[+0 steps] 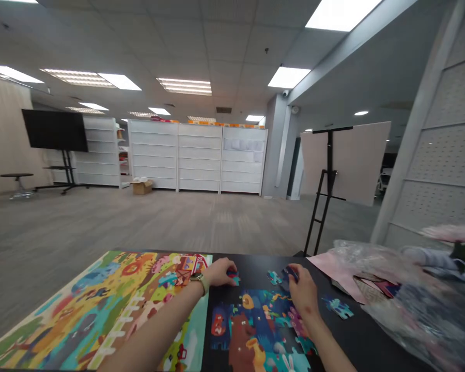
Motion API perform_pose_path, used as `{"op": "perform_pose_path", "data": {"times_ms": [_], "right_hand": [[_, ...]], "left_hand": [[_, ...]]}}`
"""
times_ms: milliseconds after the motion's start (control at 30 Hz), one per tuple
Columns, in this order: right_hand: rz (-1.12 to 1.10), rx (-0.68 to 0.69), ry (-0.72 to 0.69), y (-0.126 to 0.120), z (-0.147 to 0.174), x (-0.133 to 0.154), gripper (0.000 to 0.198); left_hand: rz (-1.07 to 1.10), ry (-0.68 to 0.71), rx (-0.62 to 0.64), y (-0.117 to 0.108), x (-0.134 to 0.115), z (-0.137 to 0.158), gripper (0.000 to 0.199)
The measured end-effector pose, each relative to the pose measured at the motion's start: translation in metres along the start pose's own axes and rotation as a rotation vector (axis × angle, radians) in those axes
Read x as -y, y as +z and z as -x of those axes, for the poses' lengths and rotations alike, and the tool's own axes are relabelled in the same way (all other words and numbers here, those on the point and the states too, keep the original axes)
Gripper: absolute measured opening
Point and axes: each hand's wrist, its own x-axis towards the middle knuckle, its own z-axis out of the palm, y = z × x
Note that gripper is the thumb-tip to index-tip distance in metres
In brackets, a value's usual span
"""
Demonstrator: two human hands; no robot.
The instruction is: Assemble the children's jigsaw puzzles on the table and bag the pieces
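My left hand [220, 272], with a watch on the wrist, is closed over a jigsaw puzzle piece [235, 279] at the far side of the black table. The fingers of my right hand [304, 292] pinch a dark blue puzzle piece [285, 278]. Just left of that piece lies a loose teal piece [274, 278]. Nearer to me is a partly joined jigsaw puzzle [261, 320], dark blue with a brown bear and other animals; my right wrist covers part of its edge. More loose pieces [338, 307] rest right of my right forearm.
Brightly coloured animal picture sheets [101, 305] cover the table's left side, partly under my left forearm. Crumpled clear plastic wrapping [418, 305] and pink paper [329, 274] occupy the right. Beyond the table stand an easel [325, 191], white shelves [199, 157] and a screen [55, 130].
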Motion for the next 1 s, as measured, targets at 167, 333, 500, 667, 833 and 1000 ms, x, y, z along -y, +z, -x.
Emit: {"op": "perform_pose_path", "data": {"times_ms": [167, 333, 500, 667, 833, 1000], "right_hand": [[-0.097, -0.053, 0.022, 0.001, -0.005, -0.004, 0.041], [-0.159, -0.071, 0.088, 0.005, -0.008, -0.010, 0.046], [-0.174, -0.060, 0.101, 0.006, -0.007, -0.007, 0.045], [-0.184, -0.053, 0.108, 0.002, -0.005, -0.006, 0.045], [-0.206, -0.057, 0.096, -0.002, -0.002, 0.000, 0.041], [-0.249, -0.072, 0.098, -0.003, 0.004, 0.008, 0.035]], "left_hand": [[0.032, -0.057, -0.198, -0.019, 0.008, 0.052, 0.027], [0.049, -0.295, -0.330, -0.074, 0.066, 0.127, 0.029], [0.057, -0.485, -0.197, -0.084, 0.108, 0.166, 0.031], [0.084, -0.440, -0.131, -0.069, 0.094, 0.154, 0.031], [0.083, -0.331, -0.136, -0.064, 0.069, 0.149, 0.038], [0.043, -0.366, -0.044, -0.050, 0.053, 0.151, 0.040]]}}
